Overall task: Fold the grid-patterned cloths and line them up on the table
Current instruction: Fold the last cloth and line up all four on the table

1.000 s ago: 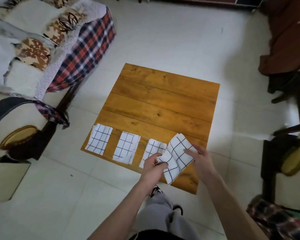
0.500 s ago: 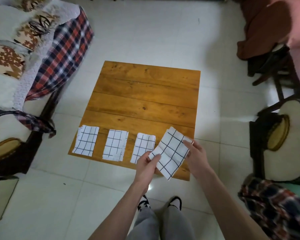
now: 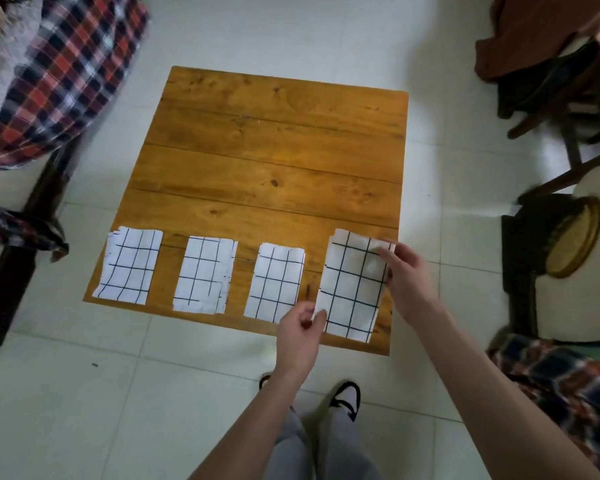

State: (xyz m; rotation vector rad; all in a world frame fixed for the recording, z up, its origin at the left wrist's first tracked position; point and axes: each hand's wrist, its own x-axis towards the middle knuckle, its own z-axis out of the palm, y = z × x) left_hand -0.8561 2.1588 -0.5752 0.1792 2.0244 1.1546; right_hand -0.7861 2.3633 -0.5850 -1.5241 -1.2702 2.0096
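left hand (image 3: 300, 329) pinches near corner, right hand (image 3: 407, 275) pinches far corner of cloth (image 3: 352, 285) | lay flat on surface (image 3: 274, 150) | square with row

We count four folded grid-patterned cloths (image 3: 354, 285) in a row along the lower edge of one wooden desk (image 3: 274, 161), and two hands: the left hand (image 3: 300, 332) and the right hand (image 3: 407, 282).
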